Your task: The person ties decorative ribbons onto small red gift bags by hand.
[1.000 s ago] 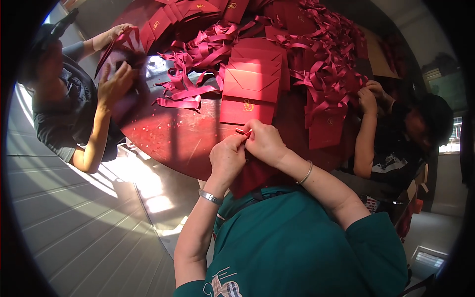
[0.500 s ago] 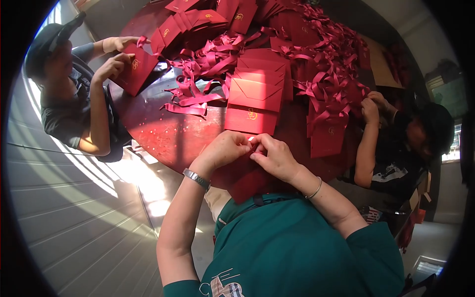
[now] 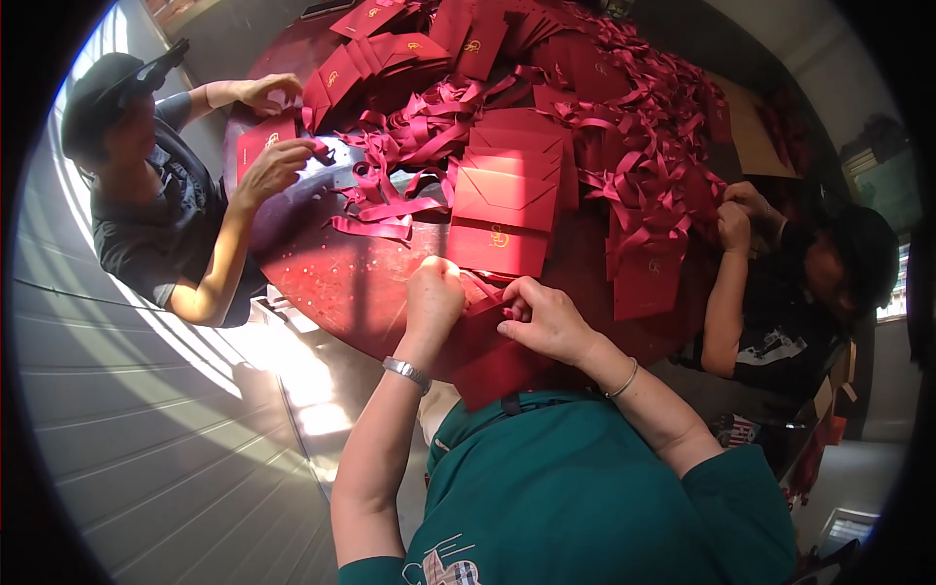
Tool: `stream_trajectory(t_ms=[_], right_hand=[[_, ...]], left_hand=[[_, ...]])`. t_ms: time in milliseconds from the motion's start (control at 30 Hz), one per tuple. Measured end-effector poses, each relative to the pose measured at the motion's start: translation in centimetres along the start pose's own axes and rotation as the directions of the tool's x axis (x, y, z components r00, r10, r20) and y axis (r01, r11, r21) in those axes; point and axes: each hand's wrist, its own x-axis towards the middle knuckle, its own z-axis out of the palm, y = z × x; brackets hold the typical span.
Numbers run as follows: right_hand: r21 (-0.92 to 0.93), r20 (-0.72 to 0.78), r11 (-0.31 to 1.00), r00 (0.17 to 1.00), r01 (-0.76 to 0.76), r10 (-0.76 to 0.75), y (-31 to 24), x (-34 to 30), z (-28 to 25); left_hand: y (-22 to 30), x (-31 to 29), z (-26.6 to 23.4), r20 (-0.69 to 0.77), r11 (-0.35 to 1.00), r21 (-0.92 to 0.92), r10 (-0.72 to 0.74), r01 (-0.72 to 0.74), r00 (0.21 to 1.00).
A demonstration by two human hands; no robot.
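Observation:
Close to my body at the near table edge is a dark red paper bag [image 3: 492, 361]. My left hand [image 3: 435, 297] is closed in a fist beside its top edge. A red ribbon [image 3: 482, 290] runs from it toward my right hand [image 3: 548, 320], whose fingers are pinched on ribbon above the bag. The ends of the ribbon are hidden inside my fingers. Just beyond my hands lies an overlapping row of flat red bags [image 3: 499, 244] with gold marks, some showing pointed folded flaps.
Loose red ribbons [image 3: 419, 136] and ribboned bags [image 3: 648, 278] cover much of the round table [image 3: 322, 283]. More flat bags [image 3: 336, 78] lie at the far left. Left, a person [image 3: 146, 185] handles a bag; right, another person [image 3: 795, 292] handles ribbons.
My hands have moved apart, the left one going left and the ribbon now showing between them. The co-worker at left has shifted hands and lowered the bag.

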Motion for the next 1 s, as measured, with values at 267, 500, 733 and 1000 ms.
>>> stream_trajectory(t_ms=[267, 500, 733, 1000], right_hand=[[-0.063, 0.028, 0.998, 1.000, 0.011, -0.010, -0.5, 0.1, 0.0], [-0.039, 0.047, 0.999, 0.999, -0.021, 0.022, -0.2, -0.1, 0.5], [-0.022, 0.052, 0.998, 0.996, 0.067, -0.066, 1.3, 0.1, -0.4], [-0.402, 0.078, 0.900, 0.986, 0.167, -0.148, 0.9, 6.7, -1.8]], left_hand=[[0.3, 0.0, -0.8, -0.166, 0.984, -0.157, -0.111, 0.085, 0.980], [1.2, -1.0, -2.3, -0.180, 0.989, -0.138, -0.077, 0.052, 0.981], [0.5, -7.3, -5.2, 0.169, 0.716, 0.459, 0.511, -0.526, 0.843], [1.9, -9.0, -4.5, 0.039, 0.779, 0.361, 0.537, -0.513, 0.843]])
